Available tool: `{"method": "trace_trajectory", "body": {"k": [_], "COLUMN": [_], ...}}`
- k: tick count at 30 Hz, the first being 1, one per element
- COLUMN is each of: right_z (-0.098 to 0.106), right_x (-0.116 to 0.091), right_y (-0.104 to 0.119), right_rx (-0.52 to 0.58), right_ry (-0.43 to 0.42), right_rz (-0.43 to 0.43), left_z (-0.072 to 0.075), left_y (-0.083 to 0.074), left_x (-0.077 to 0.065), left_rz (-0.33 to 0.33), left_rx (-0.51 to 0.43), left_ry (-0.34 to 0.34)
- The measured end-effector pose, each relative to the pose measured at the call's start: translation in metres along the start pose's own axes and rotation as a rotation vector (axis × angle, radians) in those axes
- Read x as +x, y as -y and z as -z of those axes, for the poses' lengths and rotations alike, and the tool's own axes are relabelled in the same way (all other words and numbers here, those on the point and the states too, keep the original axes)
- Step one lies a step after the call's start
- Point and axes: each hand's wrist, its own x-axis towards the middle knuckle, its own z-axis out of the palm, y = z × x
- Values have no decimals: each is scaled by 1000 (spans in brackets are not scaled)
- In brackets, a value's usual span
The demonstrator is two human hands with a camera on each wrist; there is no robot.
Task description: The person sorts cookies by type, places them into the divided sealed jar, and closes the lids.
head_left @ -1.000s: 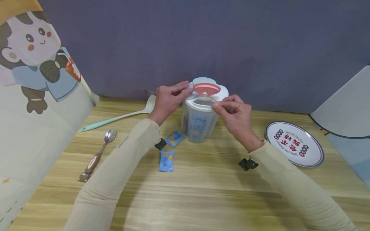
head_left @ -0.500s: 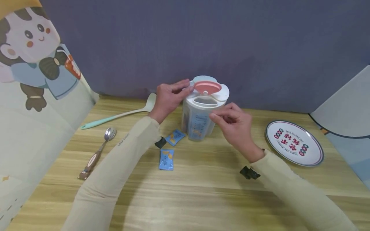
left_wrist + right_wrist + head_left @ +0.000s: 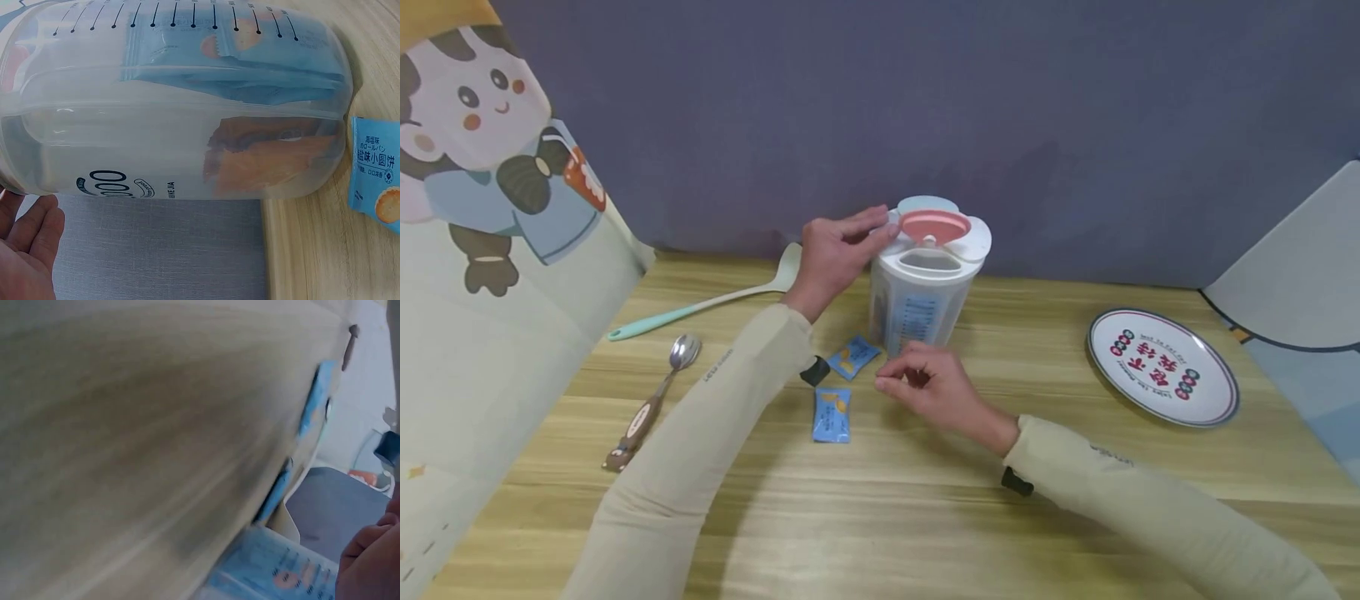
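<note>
A clear plastic storage canister (image 3: 921, 308) with a white lid stands at the back of the table. Its pink flap (image 3: 936, 227) is raised above an opening at the front. My left hand (image 3: 831, 260) rests at the lid's left side, its fingers (image 3: 45, 240) extended against the rim. Through the wall show blue packets (image 3: 187, 53) and a brown-orange one (image 3: 269, 156). Low in front of the canister, my right hand (image 3: 936, 385) has loosely bent fingers with nothing visible in them. Just left of it lie two blue snack packets, one angled (image 3: 853, 357), one upright (image 3: 832, 415).
A turner (image 3: 722, 297) with a mint handle lies at the back left. Nearer, a metal spoon (image 3: 658, 400) has a brown bear handle. A white plate (image 3: 1163, 368) with red lettering sits at the right. A grey panel (image 3: 1075, 150) closes off the back.
My right hand has left the canister's lid and moved down and left, toward the blue packets. The left hand stays on the lid, and the pink flap remains up.
</note>
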Motion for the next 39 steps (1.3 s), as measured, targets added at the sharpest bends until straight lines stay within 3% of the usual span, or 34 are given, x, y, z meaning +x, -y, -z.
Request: {"method": "trace_trajectory", "body": {"k": [5, 11, 13, 20, 24, 30, 39], "right_z": [-10, -24, -26, -34, -39, -42, -46], "right_x": [-2, -18, -20, -22, -22, -19, -15], "right_y": [0, -33, -37, -39, -42, -43, -40], "right_rx": [7, 33, 37, 67, 77, -28, -157], "right_ry": [57, 103, 127, 176, 195, 291, 339], "right_rz": [-104, -223, -276, -451, -444, -361, -367], "left_z": [-1, -1, -2, 0, 0, -2, 5], "left_y": [-5, -13, -1, 3, 4, 1, -36], "left_x": [-1, -2, 1, 0, 0, 1, -10], "left_rz": [1, 20, 15, -12, -13, 15, 26], "left_rx": [-17, 0, -2, 9, -5, -10, 3], "left_ry": [-4, 3, -2, -24, -26, -22, 0]}}
